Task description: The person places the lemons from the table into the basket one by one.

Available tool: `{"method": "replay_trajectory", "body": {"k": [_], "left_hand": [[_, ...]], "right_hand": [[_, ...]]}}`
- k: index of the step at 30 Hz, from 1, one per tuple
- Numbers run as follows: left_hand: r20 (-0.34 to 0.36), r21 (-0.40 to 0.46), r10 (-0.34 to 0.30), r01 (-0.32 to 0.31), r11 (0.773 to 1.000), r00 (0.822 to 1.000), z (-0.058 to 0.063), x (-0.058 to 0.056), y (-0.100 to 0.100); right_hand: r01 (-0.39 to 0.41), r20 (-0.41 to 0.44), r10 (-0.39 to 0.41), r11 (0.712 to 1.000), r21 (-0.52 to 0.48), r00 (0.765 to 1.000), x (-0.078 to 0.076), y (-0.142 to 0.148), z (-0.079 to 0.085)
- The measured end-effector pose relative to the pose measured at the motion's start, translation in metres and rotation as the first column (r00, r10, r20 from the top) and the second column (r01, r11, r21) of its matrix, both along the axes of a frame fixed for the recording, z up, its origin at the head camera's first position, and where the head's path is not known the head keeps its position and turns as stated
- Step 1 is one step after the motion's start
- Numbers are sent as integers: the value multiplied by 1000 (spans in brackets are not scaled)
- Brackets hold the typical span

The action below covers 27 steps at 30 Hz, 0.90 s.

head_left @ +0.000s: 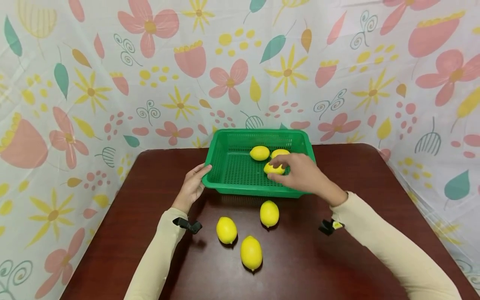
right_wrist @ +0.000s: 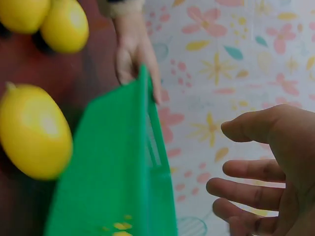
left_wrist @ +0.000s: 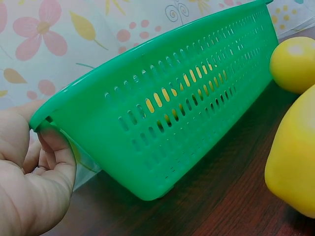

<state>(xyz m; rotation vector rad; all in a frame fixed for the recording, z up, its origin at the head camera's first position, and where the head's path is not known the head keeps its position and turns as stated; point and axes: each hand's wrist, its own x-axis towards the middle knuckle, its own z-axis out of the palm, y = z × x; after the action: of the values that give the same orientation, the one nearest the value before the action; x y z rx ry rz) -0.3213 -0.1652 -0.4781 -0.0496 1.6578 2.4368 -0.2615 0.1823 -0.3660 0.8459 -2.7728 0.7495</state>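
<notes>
Three lemons [head_left: 260,153] lie inside the green basket [head_left: 258,191], seemingly half done; three other lemons [head_left: 269,213] remain on the counter [head_left: 311,254]. The right hand [head_left: 300,173] has fingers loosely spread over one inside; the left hand [head_left: 193,185] grips the rim.

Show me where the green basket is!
In the head view, the green basket is near the middle at the far edge of the table, beyond three lemons; the left hand grips its left side.

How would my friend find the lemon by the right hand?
On the dark table sits a green basket. Look inside, right of its middle, by the right hand. That lemon lies nearest the front; its two neighbours sit farther back.
</notes>
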Motion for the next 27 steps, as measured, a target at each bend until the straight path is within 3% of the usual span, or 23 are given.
{"method": "replay_trajectory", "body": {"k": [8,14,21,27], "left_hand": [[24,-11,14,-14,1000,1000,9,-5,-1],[52,0,18,-18,1000,999,10,-7,-3],[53,-23,23,-22,999,998,6,-4,-2],[57,-9,6,-6,1000,998,1,-1,1]], "right_hand": [[-7,-49,7,1000,-16,999,47,-8,-25],[-13,-35,12,1000,-26,999,70,-14,-51],[128,16,-128,992,-13,992,75,-18,-84],[196,-44,-194,980,36,980,71,-18,-102]]}}
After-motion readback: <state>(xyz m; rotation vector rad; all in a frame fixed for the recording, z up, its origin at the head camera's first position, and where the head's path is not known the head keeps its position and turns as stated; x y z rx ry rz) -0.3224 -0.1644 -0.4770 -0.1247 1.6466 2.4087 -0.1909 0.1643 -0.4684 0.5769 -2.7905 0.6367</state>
